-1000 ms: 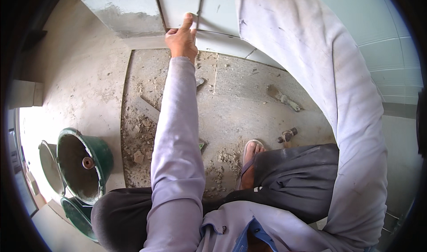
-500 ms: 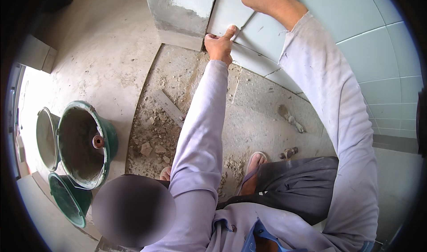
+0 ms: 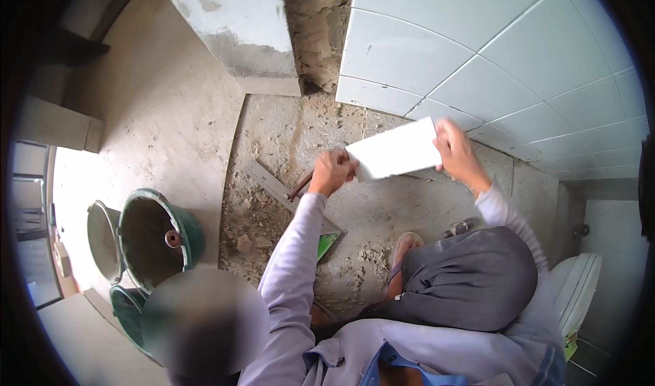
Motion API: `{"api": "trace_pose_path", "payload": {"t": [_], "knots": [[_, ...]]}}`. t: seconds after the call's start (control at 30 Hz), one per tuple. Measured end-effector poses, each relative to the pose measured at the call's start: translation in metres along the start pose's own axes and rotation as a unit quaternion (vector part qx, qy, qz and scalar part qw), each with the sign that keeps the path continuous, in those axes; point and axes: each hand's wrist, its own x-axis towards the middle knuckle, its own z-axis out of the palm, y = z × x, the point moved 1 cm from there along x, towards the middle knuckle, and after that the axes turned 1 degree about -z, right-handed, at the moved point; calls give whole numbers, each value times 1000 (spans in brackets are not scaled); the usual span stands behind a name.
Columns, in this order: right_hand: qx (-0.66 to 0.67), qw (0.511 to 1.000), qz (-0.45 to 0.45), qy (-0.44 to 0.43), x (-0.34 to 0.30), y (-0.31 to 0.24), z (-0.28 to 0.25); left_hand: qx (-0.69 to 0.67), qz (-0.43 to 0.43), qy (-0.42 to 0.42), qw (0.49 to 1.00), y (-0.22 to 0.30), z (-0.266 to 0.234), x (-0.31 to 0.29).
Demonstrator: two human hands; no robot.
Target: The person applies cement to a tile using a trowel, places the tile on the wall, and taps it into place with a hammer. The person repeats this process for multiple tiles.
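Observation:
A narrow white rectangular tile (image 3: 396,151) is held between my two hands above the rubble-strewn floor, slightly tilted with its right end higher. My left hand (image 3: 332,171) has its fingers closed on the tile's left end. At the other end my right hand (image 3: 458,155) grips the edge, thumb and fingers on either side. A thin reddish-brown stick (image 3: 300,186) shows beside my left hand; whether that hand holds it I cannot tell. Beyond the tile, pale tiles (image 3: 402,52) cover the wall, beside a bare rough strip (image 3: 319,24) next to the grey pillar (image 3: 252,41).
A flat metal bar (image 3: 269,180) lies among rubble (image 3: 252,239) at left, with a green piece (image 3: 328,244) near its end. Green buckets (image 3: 194,232) stand further left beside a paler bucket (image 3: 95,243). A small dark metal tool (image 3: 461,227) lies by my knee.
Both hands have drawn back from the wall corner toward me, bringing the white tile with them. The strip beside the pillar is now uncovered, showing rough backing.

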Motion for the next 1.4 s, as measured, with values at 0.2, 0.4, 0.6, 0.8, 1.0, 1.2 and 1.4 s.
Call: {"api": "trace_pose_path", "payload": {"t": [0.2, 0.4, 0.6, 0.8, 1.0, 1.2, 1.4], "knots": [[280, 950, 129, 38, -78, 152, 68, 217, 16, -107, 970, -25, 7, -9], [307, 934, 170, 66, -91, 174, 93, 468, 142, 179, 854, 1, -42, 2], [-104, 975, 157, 120, -95, 182, 114, 553, 81, 148, 816, -42, -26, -1], [-82, 981, 100, 145, -160, 177, 34, 592, 147, 65, 790, -59, -46, 25], [-236, 941, 210, 122, -265, 199, 7, -9, -7, 198, 980, 44, -38, -17], [-229, 886, 392, 92, -279, 275, 67, -330, 133, 164, 920, 130, 2, -2], [-83, 880, 374, 281, -254, 204, 54, -380, 184, 165, 891, 143, -13, 11]]}}
